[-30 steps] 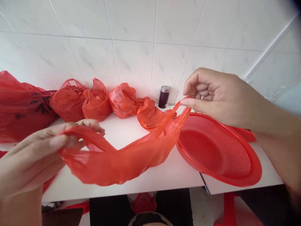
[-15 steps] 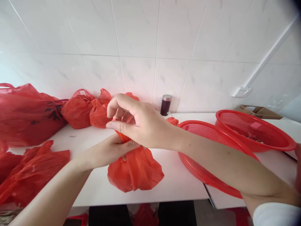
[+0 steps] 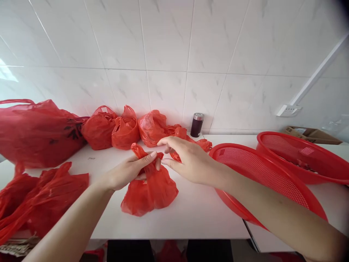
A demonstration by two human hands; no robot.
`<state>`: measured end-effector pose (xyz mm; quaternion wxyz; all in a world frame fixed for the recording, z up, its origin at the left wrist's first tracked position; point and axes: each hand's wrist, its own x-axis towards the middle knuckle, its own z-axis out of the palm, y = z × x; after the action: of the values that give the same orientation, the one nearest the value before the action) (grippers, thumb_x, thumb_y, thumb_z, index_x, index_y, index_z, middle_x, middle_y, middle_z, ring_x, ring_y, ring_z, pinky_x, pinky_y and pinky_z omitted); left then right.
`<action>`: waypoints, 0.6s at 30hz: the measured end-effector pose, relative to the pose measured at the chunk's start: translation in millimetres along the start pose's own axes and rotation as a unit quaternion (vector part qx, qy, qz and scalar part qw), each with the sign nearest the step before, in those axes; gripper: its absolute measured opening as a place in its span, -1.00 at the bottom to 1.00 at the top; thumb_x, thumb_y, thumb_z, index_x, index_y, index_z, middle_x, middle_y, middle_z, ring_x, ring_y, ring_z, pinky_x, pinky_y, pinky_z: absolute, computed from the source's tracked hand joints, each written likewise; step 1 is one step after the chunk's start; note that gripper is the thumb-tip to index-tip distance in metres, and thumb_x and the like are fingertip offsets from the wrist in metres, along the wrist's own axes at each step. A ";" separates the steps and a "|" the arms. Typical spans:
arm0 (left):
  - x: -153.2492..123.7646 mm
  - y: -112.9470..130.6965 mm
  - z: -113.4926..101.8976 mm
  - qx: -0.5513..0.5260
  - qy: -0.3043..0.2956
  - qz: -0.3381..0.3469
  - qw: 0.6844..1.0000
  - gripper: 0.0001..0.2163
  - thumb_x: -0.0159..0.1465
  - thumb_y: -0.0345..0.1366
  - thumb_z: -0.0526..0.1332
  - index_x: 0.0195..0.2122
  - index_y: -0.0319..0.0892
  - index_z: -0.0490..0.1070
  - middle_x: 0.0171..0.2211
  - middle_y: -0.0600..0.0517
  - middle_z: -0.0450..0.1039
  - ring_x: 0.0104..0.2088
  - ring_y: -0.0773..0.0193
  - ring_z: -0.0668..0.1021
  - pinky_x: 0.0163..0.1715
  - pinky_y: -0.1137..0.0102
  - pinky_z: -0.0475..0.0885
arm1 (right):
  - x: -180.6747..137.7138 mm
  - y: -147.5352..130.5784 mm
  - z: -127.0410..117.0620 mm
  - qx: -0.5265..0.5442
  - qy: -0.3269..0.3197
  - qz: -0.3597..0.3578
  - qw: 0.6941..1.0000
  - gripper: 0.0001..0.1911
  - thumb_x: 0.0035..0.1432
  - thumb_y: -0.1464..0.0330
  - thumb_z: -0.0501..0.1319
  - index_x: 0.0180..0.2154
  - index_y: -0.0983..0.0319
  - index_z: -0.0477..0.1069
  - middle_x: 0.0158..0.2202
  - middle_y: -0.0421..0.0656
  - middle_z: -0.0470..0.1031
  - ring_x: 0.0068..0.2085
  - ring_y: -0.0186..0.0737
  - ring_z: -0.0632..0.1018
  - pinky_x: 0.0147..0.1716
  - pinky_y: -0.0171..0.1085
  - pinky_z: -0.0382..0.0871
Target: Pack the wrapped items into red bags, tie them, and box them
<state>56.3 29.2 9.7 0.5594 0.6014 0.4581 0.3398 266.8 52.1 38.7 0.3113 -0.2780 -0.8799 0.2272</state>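
A red plastic bag (image 3: 152, 194) with a rounded, filled bottom is in the middle, over the white table. My left hand (image 3: 127, 171) is closed round its twisted neck, with the thumb on top and the bunched end sticking up past it. What is inside the bag is hidden. My right hand (image 3: 188, 160) is just right of the neck, thumb and fingers apart and curved, with nothing visible in its grasp. Behind it, a crumpled length of red plastic (image 3: 177, 133) lies partly covered by the hand.
Several filled red bags line the wall, including a large bag (image 3: 38, 134). More red bags (image 3: 51, 196) lie at the left front. A dark flask (image 3: 196, 125) stands behind. On the right are a red mesh basket (image 3: 245, 165), another basket (image 3: 327, 171) and a cardboard box (image 3: 313, 135).
My right hand has come down and right, off the bag's neck. The left hand keeps its hold, and the neck's twisted end now shows. The view has shifted slightly.
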 end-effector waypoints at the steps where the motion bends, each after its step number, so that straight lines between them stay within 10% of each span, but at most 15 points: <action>1: 0.0 0.0 1.4 0.006 0.001 -0.001 1.000 -0.65 0.31 0.02 0.07 -0.40 -0.16 0.37 -0.48 0.14 0.19 -0.57 0.45 0.15 -0.59 0.50 0.17 | 2.8 2.5 1.8 -0.015 -0.003 0.004 1.000 -0.86 0.22 0.43 0.16 -0.16 0.13 0.33 -0.17 -0.17 0.46 -0.14 -0.21 0.48 -0.18 -0.16 0.34; 8: -3.7 -4.3 -6.2 -0.071 -0.004 0.037 0.997 -0.73 0.35 -0.07 0.06 -0.34 -0.15 0.35 -0.56 0.11 0.30 -0.57 0.39 0.27 -0.51 0.44 0.24 | -15.4 -9.2 -1.6 0.055 0.065 0.016 0.996 -0.92 0.29 0.39 0.11 -0.31 0.17 0.31 -0.31 -0.25 0.43 -0.26 -0.31 0.46 -0.22 -0.25 0.33; 12: -4.6 -2.9 -10.4 -0.020 -0.037 0.058 0.997 -0.75 0.35 -0.12 0.08 -0.31 -0.16 0.44 -0.48 0.06 0.37 -0.50 0.36 0.35 -0.45 0.43 0.30 | -45.0 -22.0 8.7 0.166 -0.023 -0.040 0.985 -0.95 0.24 0.35 0.20 -0.30 0.15 0.35 -0.21 -0.21 0.44 -0.18 -0.29 0.48 -0.12 -0.27 0.37; 18: 2.5 -2.9 10.5 0.188 -0.083 0.086 0.975 -0.85 0.26 -0.32 0.14 -0.28 -0.12 0.52 -0.43 0.06 0.42 -0.43 0.32 0.38 -0.40 0.41 0.31 | -35.0 24.7 50.8 0.224 0.145 0.037 0.963 -0.77 0.34 0.24 0.05 -0.02 0.10 0.32 -0.10 -0.15 0.44 -0.03 -0.21 0.46 -0.02 -0.19 0.31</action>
<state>66.3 27.6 5.1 0.4407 0.7591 0.4125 0.2436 264.0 36.9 -26.0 0.4811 -0.2638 -0.7412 0.3868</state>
